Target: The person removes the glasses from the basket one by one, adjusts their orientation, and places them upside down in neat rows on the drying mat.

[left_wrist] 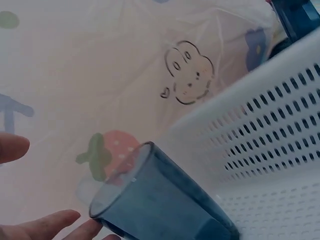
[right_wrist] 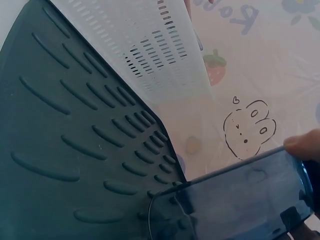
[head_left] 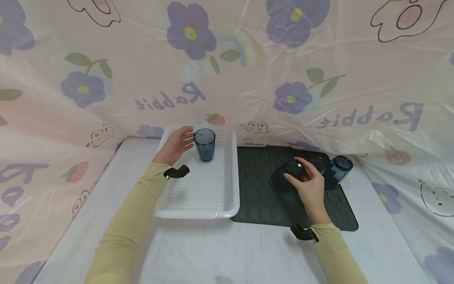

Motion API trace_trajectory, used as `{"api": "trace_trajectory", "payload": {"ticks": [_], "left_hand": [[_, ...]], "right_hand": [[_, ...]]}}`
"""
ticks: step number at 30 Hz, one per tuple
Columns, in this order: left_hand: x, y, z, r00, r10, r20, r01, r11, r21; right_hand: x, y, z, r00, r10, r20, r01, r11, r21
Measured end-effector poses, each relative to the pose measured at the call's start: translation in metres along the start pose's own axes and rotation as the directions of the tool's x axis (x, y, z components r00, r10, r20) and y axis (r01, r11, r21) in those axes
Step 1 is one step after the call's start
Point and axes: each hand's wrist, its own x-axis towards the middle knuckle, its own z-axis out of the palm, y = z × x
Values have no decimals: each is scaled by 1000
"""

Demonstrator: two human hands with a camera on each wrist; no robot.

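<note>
1. The left hand lies inside the white perforated tray, at its far left corner, fingers nearly straight and loosely spread.
2. Its fingertips reach toward an upright dark blue tumbler standing in the tray's far end; in the left wrist view the fingers sit just beside the glass near its rim (whether they actually touch it I cannot tell), and nothing is gripped.
3. The right hand is over the dark ribbed mat, which lies just right of the tray and touches its edge.
4. That hand curls its fingers and thumb around a second dark blue tumbler, which lies tipped on its side with the base end facing the camera; the right wrist view shows a fingertip pressed on the glass wall of this tumbler, low over the mat.
5. Another dark blue tumbler lies on its side at the mat's far right, just beyond the held one, with one more partly hidden between them.
6. Both forearms wear pale yellow sleeves.
</note>
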Motion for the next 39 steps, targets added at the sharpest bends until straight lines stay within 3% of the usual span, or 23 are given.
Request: {"api": "trace_trajectory", "payload": {"ticks": [17, 24, 31, 39], "left_hand": [[18, -11, 5, 1000, 12, -21, -9, 990, 142], [22, -13, 8, 999, 27, 27, -31, 984, 176], [26, -15, 7, 994, 44, 96, -63, 977, 204], [28, -16, 3, 995, 28, 93, -46, 977, 206]], "right_hand": [[4, 3, 8, 1000, -11, -25, 12, 1000, 3], [-4, -23, 11, 999, 2, -36, -4, 999, -41], [5, 1, 7, 1000, 0, -1, 0, 1000, -15], [8, 17, 6, 999, -17, 52, 20, 997, -72]]}}
